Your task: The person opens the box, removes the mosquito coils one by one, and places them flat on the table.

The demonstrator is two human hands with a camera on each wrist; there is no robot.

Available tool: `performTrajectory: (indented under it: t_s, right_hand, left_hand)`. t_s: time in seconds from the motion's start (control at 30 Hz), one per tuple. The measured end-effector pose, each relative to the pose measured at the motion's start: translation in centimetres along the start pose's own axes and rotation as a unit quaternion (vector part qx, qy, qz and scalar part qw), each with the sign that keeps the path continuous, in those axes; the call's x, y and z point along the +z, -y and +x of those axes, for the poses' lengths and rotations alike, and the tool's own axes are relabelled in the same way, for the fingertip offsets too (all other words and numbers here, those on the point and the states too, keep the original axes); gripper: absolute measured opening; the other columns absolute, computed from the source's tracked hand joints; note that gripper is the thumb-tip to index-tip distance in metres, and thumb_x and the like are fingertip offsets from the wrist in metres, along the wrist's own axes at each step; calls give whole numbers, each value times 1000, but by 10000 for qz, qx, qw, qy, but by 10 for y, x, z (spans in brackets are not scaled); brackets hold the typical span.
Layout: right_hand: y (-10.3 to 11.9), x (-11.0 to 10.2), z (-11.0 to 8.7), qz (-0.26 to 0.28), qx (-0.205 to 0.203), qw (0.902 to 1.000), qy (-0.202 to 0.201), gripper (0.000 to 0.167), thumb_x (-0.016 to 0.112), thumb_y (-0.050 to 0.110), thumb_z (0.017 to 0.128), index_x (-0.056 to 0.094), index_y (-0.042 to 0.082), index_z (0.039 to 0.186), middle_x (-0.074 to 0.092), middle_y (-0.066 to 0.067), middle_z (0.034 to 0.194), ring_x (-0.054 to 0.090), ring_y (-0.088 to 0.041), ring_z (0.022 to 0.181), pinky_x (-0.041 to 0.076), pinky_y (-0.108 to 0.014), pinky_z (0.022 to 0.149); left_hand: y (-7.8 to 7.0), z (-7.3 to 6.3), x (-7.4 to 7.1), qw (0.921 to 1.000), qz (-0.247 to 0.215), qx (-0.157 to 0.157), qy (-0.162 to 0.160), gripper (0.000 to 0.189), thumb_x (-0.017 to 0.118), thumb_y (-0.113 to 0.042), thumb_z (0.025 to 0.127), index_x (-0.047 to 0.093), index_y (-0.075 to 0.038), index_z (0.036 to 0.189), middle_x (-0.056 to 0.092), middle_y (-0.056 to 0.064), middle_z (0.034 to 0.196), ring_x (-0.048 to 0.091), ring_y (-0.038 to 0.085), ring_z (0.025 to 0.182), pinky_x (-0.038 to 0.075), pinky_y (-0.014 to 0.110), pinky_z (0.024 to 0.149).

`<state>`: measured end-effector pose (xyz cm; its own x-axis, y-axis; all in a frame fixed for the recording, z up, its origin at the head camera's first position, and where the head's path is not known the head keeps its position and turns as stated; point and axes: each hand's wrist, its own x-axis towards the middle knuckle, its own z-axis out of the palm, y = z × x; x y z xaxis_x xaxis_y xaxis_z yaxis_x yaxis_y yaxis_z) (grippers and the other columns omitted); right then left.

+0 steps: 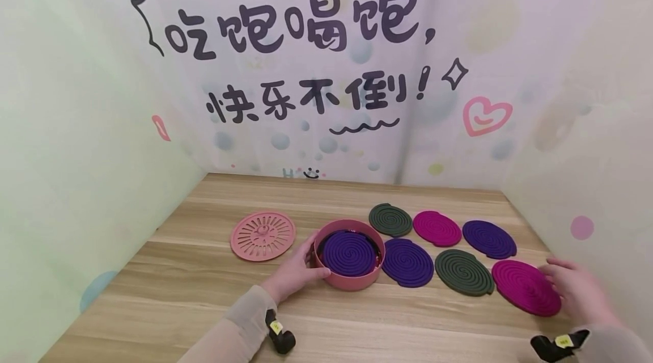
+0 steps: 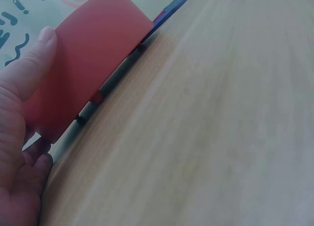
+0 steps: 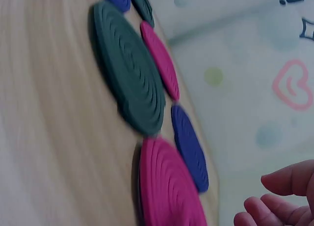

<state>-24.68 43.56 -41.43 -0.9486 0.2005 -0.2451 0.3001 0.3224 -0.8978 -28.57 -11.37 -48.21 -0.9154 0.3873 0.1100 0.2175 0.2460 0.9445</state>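
A round pink mosquito coil holder [image 1: 353, 282] stands on the table with a purple mosquito coil [image 1: 349, 253] lying flat inside. My left hand [image 1: 298, 268] grips the holder's left side, thumb against the outer wall; the wrist view shows this pink wall [image 2: 83, 59] close up. At the far right, my right hand [image 1: 576, 286] hovers by the edge of a magenta mosquito coil [image 1: 525, 286], overlapping it in the head view. In the right wrist view the fingers [image 3: 289, 182] are loosely bent with nothing between them, beside that magenta coil [image 3: 169, 187].
Left of the holder lies its slotted pink lid [image 1: 262, 236]. More coils lie flat in two rows: purple [image 1: 408, 261] and dark green [image 1: 463, 272] in front, dark green [image 1: 390, 219], magenta [image 1: 437, 228] and purple [image 1: 488, 239] behind. A printed curtain [image 1: 306, 147] hangs behind the table.
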Motion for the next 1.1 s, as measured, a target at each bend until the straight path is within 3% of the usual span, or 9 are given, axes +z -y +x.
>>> performTrajectory:
  t_s: [0.1,0.23,0.37,0.5,0.6,0.8,1.1]
  right_hand:
    - [16,19,0,-102,-335,9993,143,71,50,24,99,13,-15,145,54,16,92,49,7,79,46,-20,75]
    - [40,57,1,-290,-819,9960,189,66,53,22,99,22,-17,142,57,14,95,52,7,80,48,-20,77]
    - [61,99,1,-391,-1104,9925,341,61,55,21,98,30,-14,141,61,-7,112,55,3,87,50,-23,82]
    - [78,139,-1,-369,-1328,9884,631,58,55,22,98,35,-10,142,45,-27,137,57,-16,104,48,-36,94]
    - [88,165,-2,-134,-1360,9871,840,55,56,17,97,35,-10,141,44,-28,138,55,-27,113,45,-42,99]
    - [106,207,-4,225,-1355,9844,1097,48,55,8,95,40,-11,137,49,-29,134,53,-35,118,43,-48,102]
    - [123,250,-3,621,-1374,9799,1308,46,58,5,92,45,-10,134,52,-29,130,53,-37,119,43,-47,102]
  left_hand:
    - [0,0,0,10000,-34,32,8,99,79,-27,81,15,-11,155,27,13,155,27,28,141,25,44,114]
    - [-1,0,1,10000,-67,7,11,99,79,-26,81,14,-11,155,27,13,155,28,28,141,25,44,113]
    - [-1,0,1,10000,-51,-38,17,100,79,-26,80,15,-12,155,27,13,155,28,28,141,26,44,113]
    - [-1,0,1,10000,-20,-22,36,100,79,-26,80,14,-11,155,27,13,155,28,29,141,26,45,113]
    - [-2,1,1,10000,-10,-1,40,100,79,-26,81,14,-10,155,27,14,155,28,29,141,26,45,113]
    - [-1,0,1,10000,-52,-20,16,99,79,-26,81,14,-12,155,27,13,155,28,29,141,25,45,114]
    - [-1,0,0,10000,8,-59,-31,99,79,-30,81,16,-12,155,27,13,155,29,30,140,26,46,113]
